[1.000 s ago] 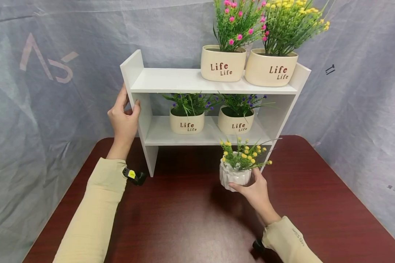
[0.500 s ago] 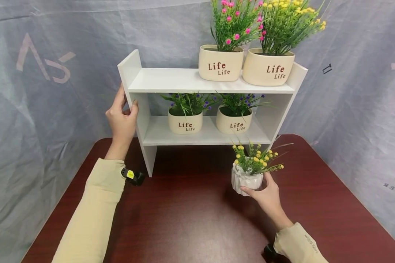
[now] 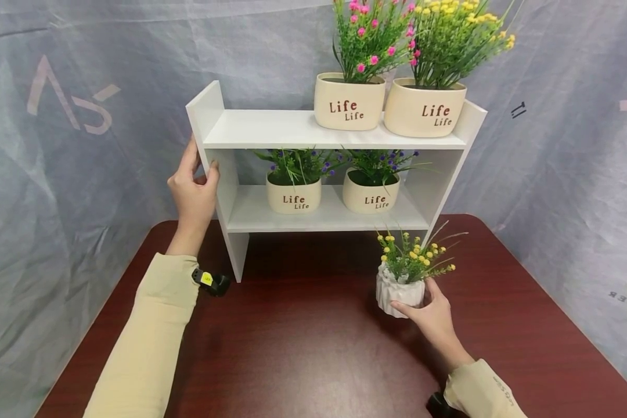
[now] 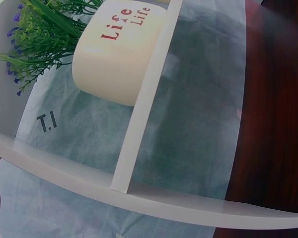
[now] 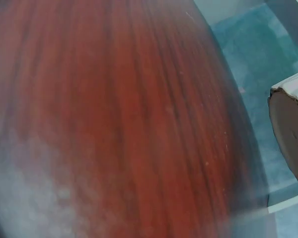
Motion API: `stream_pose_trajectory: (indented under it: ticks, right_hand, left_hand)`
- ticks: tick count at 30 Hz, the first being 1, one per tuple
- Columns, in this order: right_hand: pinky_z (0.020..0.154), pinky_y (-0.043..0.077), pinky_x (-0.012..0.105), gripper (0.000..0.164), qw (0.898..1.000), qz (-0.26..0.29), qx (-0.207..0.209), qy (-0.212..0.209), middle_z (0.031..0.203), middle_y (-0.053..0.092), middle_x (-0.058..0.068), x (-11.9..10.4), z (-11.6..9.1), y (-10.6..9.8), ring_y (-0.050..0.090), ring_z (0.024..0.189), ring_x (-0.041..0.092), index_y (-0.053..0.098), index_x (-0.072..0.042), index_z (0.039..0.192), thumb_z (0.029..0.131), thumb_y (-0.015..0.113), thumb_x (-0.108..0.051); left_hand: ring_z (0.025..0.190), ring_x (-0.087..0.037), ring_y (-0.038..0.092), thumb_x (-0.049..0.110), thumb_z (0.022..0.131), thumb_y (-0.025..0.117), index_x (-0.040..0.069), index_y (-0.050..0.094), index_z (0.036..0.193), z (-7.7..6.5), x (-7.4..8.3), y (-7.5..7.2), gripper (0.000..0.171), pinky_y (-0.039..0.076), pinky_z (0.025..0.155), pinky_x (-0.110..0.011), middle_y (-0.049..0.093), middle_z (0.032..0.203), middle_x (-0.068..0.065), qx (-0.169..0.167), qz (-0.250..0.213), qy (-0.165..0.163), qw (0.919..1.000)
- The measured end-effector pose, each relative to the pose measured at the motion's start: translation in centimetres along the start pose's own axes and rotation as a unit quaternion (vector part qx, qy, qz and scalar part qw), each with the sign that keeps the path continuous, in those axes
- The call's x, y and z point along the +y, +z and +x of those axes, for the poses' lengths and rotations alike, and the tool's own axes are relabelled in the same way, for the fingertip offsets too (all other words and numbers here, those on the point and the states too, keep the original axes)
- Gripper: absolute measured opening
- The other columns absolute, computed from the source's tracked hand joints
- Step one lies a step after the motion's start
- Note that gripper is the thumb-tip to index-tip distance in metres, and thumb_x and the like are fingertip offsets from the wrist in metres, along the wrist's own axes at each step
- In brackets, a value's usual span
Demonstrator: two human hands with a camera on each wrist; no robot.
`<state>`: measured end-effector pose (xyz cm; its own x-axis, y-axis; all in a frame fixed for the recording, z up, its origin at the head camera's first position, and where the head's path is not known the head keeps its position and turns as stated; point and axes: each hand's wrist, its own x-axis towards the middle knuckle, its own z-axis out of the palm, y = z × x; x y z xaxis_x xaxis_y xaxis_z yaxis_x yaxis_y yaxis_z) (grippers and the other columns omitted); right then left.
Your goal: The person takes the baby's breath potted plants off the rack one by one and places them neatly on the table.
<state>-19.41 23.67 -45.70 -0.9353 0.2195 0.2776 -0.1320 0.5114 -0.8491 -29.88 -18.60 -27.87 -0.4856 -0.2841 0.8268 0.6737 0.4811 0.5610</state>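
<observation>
My left hand [image 3: 192, 188] grips the left side panel of a white two-tier shelf [image 3: 271, 125], thumb at its front edge and fingers on its outer side. In the left wrist view the panel [image 4: 174, 210] crosses the bottom. My right hand [image 3: 432, 319] holds a small white ribbed flowerpot [image 3: 392, 293] with yellow flowers [image 3: 415, 255], its thumb on the front and fingers around the right side. The pot is held up in front of the shelf's right leg. Its round grey underside [image 5: 290, 131] shows at the right of the right wrist view.
On the top board stand two cream "Life" pots, one with pink flowers [image 3: 349, 107] and one with yellow [image 3: 425, 113]. Below are two purple-flowered pots, left [image 3: 292, 194] and right [image 3: 371, 194]. The shelf stands on a dark red table [image 3: 303, 348] before a grey cloth [image 3: 110, 157].
My right hand has moved the white flowerpot to the right and a little toward me. The left hand keeps its grip on the shelf panel.
</observation>
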Motion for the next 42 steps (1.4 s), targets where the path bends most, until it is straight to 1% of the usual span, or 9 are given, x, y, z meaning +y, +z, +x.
stream_pose_trajectory:
  ticks: [3,8,12,21,24,28,31,36,42]
  right_hand:
    - [0.066,0.048,0.009,0.073,1.0,0.002,-0.005,0.013,0.111,0.068,0.018,0.2,0.1,-0.1,0.054,0.078,-0.009,0.053,-0.011,0.132,0.068,0.089,-0.016]
    - [0.067,0.046,0.009,0.077,0.999,-0.027,-0.019,0.038,0.112,0.068,0.018,0.6,0.2,-0.1,0.053,0.076,-0.007,0.05,-0.008,0.135,0.069,0.088,-0.02]
    - [0.069,0.046,0.009,0.078,0.998,-0.031,-0.032,0.041,0.113,0.068,0.019,0.9,0.2,0.1,0.054,0.078,-0.007,0.048,-0.006,0.136,0.07,0.087,-0.02]
    - [0.074,0.047,0.009,0.084,0.997,-0.002,-0.058,0.053,0.12,0.066,0.02,1.0,-0.1,1.3,0.054,0.087,-0.009,0.045,-0.007,0.141,0.07,0.088,-0.02]
    - [0.075,0.047,0.01,0.083,0.997,0.009,-0.06,0.051,0.121,0.066,0.019,1.1,-0.2,1.5,0.054,0.088,-0.009,0.045,-0.009,0.141,0.07,0.088,-0.019]
    - [0.075,0.049,0.012,0.078,0.997,0.023,-0.067,0.041,0.118,0.066,0.02,1.3,-0.3,1.4,0.056,0.087,-0.007,0.048,-0.008,0.136,0.07,0.087,-0.017]
    - [0.073,0.051,0.014,0.072,0.996,0.03,-0.076,0.04,0.112,0.067,0.02,1.7,-0.4,1.2,0.057,0.084,-0.006,0.05,-0.005,0.13,0.069,0.088,-0.014]
    - [0.071,0.053,0.016,0.073,0.995,0.033,-0.087,0.041,0.109,0.068,0.019,2.0,-0.5,1.0,0.059,0.081,-0.005,0.05,-0.004,0.129,0.068,0.089,-0.014]
    - [0.072,0.054,0.017,0.074,0.992,0.059,-0.101,0.045,0.113,0.066,0.021,2.1,-0.7,0.8,0.06,0.084,-0.004,0.048,-0.002,0.131,0.069,0.087,-0.01]
  left_hand:
    - [0.12,-0.016,0.061,0.004,0.091,0.06,0.017,0.05,0.143,0.0,0.1,-0.1,0.055,0.054,0.081,-0.012,0.06,0.136,-0.002,-0.001,-0.004,-0.001,1.0]
    - [0.12,-0.017,0.061,0.004,0.091,0.06,0.016,0.05,0.143,-0.1,0.1,-0.1,0.054,0.054,0.081,-0.012,0.06,0.135,-0.003,-0.003,0.0,0.003,1.0]
    - [0.121,-0.017,0.061,0.004,0.091,0.06,0.017,0.051,0.142,-0.1,0.2,-0.1,0.053,0.054,0.081,-0.014,0.061,0.135,-0.003,-0.003,-0.007,-0.002,1.0]
    - [0.12,-0.015,0.061,0.005,0.091,0.061,0.02,0.052,0.142,-0.1,0.2,-0.1,0.054,0.056,0.082,-0.018,0.061,0.135,0.0,0.0,-0.005,-0.013,0.9999]
    - [0.121,-0.017,0.06,0.005,0.091,0.06,0.019,0.05,0.143,-0.1,0.1,-0.1,0.054,0.055,0.083,-0.016,0.06,0.136,-0.002,-0.004,-0.003,-0.005,1.0]
    - [0.121,-0.018,0.061,0.005,0.091,0.059,0.016,0.05,0.143,-0.1,-0.1,-0.1,0.054,0.053,0.082,-0.012,0.06,0.136,-0.004,-0.004,-0.006,0.01,0.9999]
    - [0.12,-0.017,0.061,0.004,0.091,0.06,0.016,0.051,0.142,-0.1,-0.2,0.0,0.053,0.053,0.081,-0.011,0.061,0.135,-0.004,-0.001,-0.01,0.01,0.9999]
    - [0.12,-0.018,0.061,0.005,0.091,0.06,0.016,0.05,0.143,-0.1,-0.2,-0.1,0.053,0.054,0.081,-0.011,0.061,0.135,-0.004,0.001,-0.002,0.011,0.9999]
    - [0.12,-0.017,0.062,0.007,0.091,0.061,0.018,0.051,0.142,-0.1,0.0,0.0,0.054,0.055,0.083,-0.017,0.061,0.135,-0.002,0.001,0.002,-0.007,1.0]
